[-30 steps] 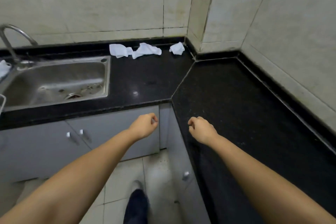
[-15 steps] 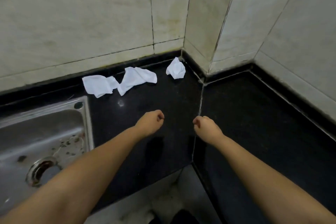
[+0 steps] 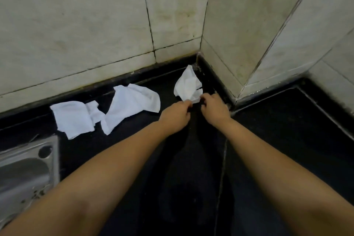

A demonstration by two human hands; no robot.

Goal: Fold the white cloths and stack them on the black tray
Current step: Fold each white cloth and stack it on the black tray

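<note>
**Both hands at the corner cloth**

The near edge of the crumpled corner cloth point(image 3: 188, 85) is pinched from two sides: by the fingers of the left hand point(image 3: 177, 114) at its lower left, and by the fingers of the right hand point(image 3: 214, 110) at its lower right. Both hands are curled, knuckles up, and are set just beside each other with a narrow gap between them. The cloth is bunched and partly raised, its far tip standing close to the wall corner.

Two more white cloths are seen lying loose on the black counter point(image 3: 287, 140) to the left. The middle cloth point(image 3: 132, 106) is spread unevenly, its right edge near the left hand but apart from it. The left cloth point(image 3: 73, 119) is touched by the middle one at its right side. A corner of the steel sink point(image 3: 28, 168) is shown at the lower left, near the left cloth. Pale wall tiles point(image 3: 76, 25) rise behind the counter. No tray can be made out in this view.
</note>
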